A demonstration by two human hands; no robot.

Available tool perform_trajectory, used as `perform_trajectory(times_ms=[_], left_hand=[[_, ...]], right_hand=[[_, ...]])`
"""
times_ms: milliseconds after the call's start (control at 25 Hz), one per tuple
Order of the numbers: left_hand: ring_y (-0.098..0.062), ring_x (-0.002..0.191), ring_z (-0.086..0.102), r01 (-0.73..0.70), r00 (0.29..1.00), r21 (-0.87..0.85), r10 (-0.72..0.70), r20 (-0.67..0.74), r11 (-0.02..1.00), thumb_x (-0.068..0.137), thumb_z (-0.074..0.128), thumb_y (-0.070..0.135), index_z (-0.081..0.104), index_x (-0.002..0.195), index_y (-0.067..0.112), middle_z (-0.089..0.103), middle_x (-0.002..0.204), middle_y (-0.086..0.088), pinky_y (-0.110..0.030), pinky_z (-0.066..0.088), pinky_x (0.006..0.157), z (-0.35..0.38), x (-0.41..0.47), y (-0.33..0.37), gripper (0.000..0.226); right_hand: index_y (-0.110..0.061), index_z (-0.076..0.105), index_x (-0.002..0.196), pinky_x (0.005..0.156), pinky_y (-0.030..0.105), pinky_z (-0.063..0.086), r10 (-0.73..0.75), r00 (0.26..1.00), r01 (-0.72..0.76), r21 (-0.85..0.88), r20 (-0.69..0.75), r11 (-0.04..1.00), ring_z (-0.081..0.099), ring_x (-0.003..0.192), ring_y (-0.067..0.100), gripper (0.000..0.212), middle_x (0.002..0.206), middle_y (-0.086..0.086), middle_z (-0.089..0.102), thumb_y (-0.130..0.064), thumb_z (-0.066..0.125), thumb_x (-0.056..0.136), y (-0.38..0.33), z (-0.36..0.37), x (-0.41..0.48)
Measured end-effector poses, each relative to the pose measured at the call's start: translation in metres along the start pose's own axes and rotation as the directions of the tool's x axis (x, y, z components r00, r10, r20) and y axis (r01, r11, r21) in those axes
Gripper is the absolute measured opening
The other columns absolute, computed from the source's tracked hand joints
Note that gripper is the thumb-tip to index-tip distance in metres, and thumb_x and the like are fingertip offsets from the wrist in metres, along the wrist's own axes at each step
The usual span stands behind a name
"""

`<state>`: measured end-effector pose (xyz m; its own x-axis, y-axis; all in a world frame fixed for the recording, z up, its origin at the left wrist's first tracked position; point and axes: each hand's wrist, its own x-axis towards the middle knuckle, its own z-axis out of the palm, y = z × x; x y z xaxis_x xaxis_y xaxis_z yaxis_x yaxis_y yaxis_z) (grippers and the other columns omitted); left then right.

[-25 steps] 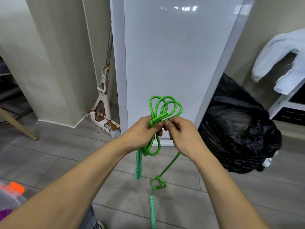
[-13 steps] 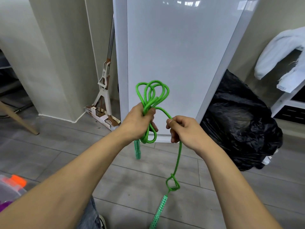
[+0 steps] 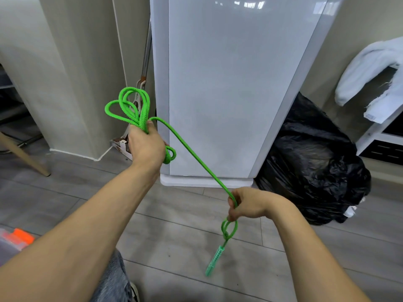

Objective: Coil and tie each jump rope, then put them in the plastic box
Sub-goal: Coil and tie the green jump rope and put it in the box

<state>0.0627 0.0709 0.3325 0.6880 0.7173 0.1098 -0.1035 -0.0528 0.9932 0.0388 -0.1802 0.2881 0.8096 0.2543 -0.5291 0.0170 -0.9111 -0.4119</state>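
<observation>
Box point(image 3: 11, 243): only a corner shows at the lower-left edge, clear plastic with an orange part. It sits on the floor point(image 3: 185, 225), and no rope can be seen in it from this angle

Left hand point(image 3: 146, 144): raised, fingers point(image 3: 152, 129) curled tight round the gathered rope point(image 3: 142, 116). Long loops stand up out of the top of the fist and shorter ones poke out below it. Judged reason: the fist serves as a clamp so the loops cannot slide apart while the free end is worked

One length of the rope runs taut from the top of the fist, down and to the right

Right hand point(image 3: 248, 205): low, well apart from the left, fingers pinching that taut length. Judged reason: drawing out slack, to get enough tail to wrap and tie round the bundle

Below the right hand: a small loose loop, then the handle point(image 3: 214, 261) hanging clear of the floor, blurred. The second handle is not visible

Bag point(image 3: 316, 162): black, far right, not involved

Stage, judged: coiling done, tie not yet made, boxing not yet begun
</observation>
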Motion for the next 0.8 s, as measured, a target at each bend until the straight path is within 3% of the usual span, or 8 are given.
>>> perform_trajectory(times_ms=[160,240,320,400,520,600,680,800], left_hand=[[-0.038,0.099,0.063,-0.012,0.993,0.016,0.013,-0.116,1.0,0.098,0.045,0.033,0.052,0.106,0.009,0.064,0.104,-0.015,-0.049,0.052,0.089,-0.006,0.015,-0.004,0.026],[-0.04,0.103,0.063,-0.009,0.989,-0.036,0.004,-0.147,0.999,0.093,0.045,0.038,0.05,0.103,0.016,0.064,0.112,-0.019,-0.055,0.051,0.091,-0.009,0.021,-0.005,0.026],[-0.041,0.101,0.064,-0.006,0.989,-0.036,0.001,-0.15,0.999,0.087,0.043,0.043,0.046,0.098,0.021,0.064,0.111,-0.019,-0.057,0.052,0.09,-0.012,0.024,-0.004,0.025],[-0.041,0.099,0.064,-0.001,0.992,0.004,0.001,-0.127,1.0,0.087,0.042,0.046,0.045,0.097,0.022,0.065,0.108,-0.018,-0.057,0.052,0.089,-0.011,0.024,-0.006,0.025],[-0.037,0.092,0.064,-0.006,0.997,0.102,0.014,-0.076,0.995,0.095,0.044,0.04,0.05,0.1,0.014,0.063,0.099,-0.014,-0.048,0.053,0.086,-0.008,0.022,-0.009,0.027],[-0.031,0.073,0.064,-0.015,1.0,0.11,0.013,0.019,0.994,0.099,0.046,0.032,0.051,0.102,0.008,0.06,0.086,-0.011,-0.042,0.055,0.074,-0.004,0.018,-0.011,0.025],[-0.023,0.053,0.059,-0.019,0.99,0.116,0.003,0.138,0.993,0.1,0.047,0.026,0.051,0.098,0.008,0.056,0.073,-0.007,-0.036,0.053,0.061,0.0,0.011,-0.013,0.019],[-0.019,0.044,0.054,-0.021,0.941,0.135,-0.026,0.338,0.991,0.1,0.051,0.022,0.052,0.085,0.01,0.054,0.065,-0.005,-0.045,0.054,0.059,0.006,0.0,-0.016,0.018]], right_hand=[[-0.023,0.061,0.088,0.067,0.024,0.047,0.077,0.99,-0.095,-0.146,-0.122,0.985,0.06,0.086,0.018,0.013,0.097,0.0,0.064,-0.011,0.068,0.086,0.015,0.004,0.01],[-0.021,0.066,0.09,0.063,0.022,0.046,0.122,0.987,-0.139,-0.164,-0.109,0.977,0.06,0.085,0.018,0.007,0.092,0.001,0.065,-0.014,0.064,0.091,0.022,0.005,0.014],[-0.017,0.07,0.098,0.072,0.025,0.049,0.165,0.981,-0.18,-0.171,-0.098,0.969,0.06,0.09,0.02,0.013,0.099,0.004,0.067,-0.022,0.059,0.097,0.029,0.008,0.017],[-0.017,0.069,0.092,0.081,0.032,0.052,0.181,0.979,-0.185,-0.04,-0.094,0.982,0.063,0.09,0.022,0.023,0.101,0.008,0.068,-0.025,0.05,0.102,0.036,0.01,0.023],[-0.013,0.067,0.082,0.059,0.031,0.058,0.182,0.975,-0.133,0.316,-0.13,0.939,0.066,0.07,0.02,0.028,0.079,0.008,0.067,-0.022,0.05,0.102,0.031,0.006,0.026],[-0.007,0.073,0.087,0.052,0.025,0.053,0.153,0.962,-0.031,0.465,-0.227,0.885,0.064,0.064,0.016,0.02,0.076,0.009,0.067,-0.016,0.059,0.098,0.021,-0.003,0.021],[-0.004,0.075,0.094,0.051,0.023,0.048,0.119,0.945,0.089,0.589,-0.306,0.803,0.06,0.059,0.013,0.008,0.077,0.011,0.068,-0.009,0.068,0.092,0.009,-0.014,0.01],[-0.004,0.074,0.1,0.045,0.02,0.042,0.121,0.932,0.206,0.771,-0.343,0.603,0.055,0.051,0.01,0.02,0.072,0.01,0.067,0.003,0.074,0.082,-0.006,-0.025,-0.008]])
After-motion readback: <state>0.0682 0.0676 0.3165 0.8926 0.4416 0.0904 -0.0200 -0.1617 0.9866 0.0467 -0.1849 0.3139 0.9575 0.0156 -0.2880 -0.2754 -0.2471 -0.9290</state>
